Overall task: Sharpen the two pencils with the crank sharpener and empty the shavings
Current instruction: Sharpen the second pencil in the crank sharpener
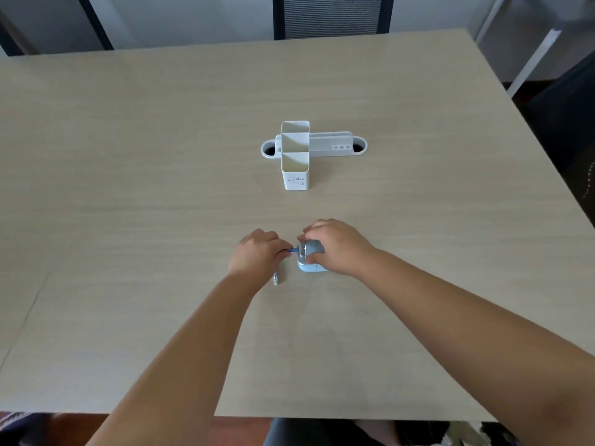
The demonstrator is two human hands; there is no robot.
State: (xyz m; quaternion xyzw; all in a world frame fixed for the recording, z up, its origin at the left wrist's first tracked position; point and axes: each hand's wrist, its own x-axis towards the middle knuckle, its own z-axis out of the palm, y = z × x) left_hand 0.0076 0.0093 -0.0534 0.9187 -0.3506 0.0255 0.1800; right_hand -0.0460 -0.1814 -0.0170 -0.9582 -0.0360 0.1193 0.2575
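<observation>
A small light-blue and grey crank sharpener stands on the table near the middle front. My right hand wraps over its top and right side, holding it. My left hand grips a blue pencil whose tip end points right into the sharpener's front. A second blue patterned pencil lies on the table just under my left wrist, mostly hidden by it. The sharpener's crank is hidden under my right hand.
A white pen holder with three compartments stands farther back at the table's centre, in front of a white cable tray set in the table. A dark chair stands beyond the far edge.
</observation>
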